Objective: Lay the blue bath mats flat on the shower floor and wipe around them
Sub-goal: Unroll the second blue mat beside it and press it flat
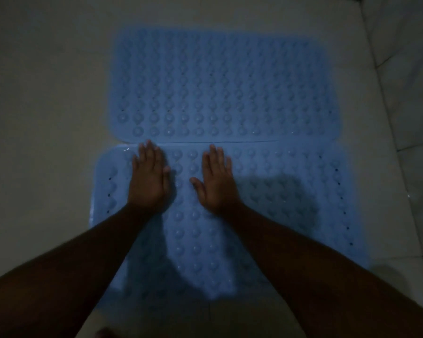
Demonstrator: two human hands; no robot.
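Dim light. Two light blue rubber bath mats with rows of round suction bumps and small drain holes lie flat on the pale tiled shower floor (47,106). The far blue mat (225,86) sits toward the floor's far edge, long side across the view. The near blue mat (291,206) lies just in front of it, toward the floor's near edge and shifted slightly to the left. Their long edges touch along a thin dark seam, and I cannot tell whether either overlaps the other. The right ends of both mats come close to the floor's right edge, where the tiles turn up with visible grout lines. The left hand (149,176) is palm down on the near mat, close to its far left corner, fingers straight and together, fingertips reaching the seam; it grasps nothing. The right hand (216,181) is palm down beside it on the same mat, apart from the left, fingers straight, thumb spread toward the left hand; it also grasps nothing. A dark shadow (279,191) falls on the near mat to the right of the right hand. Both forearms are bare.
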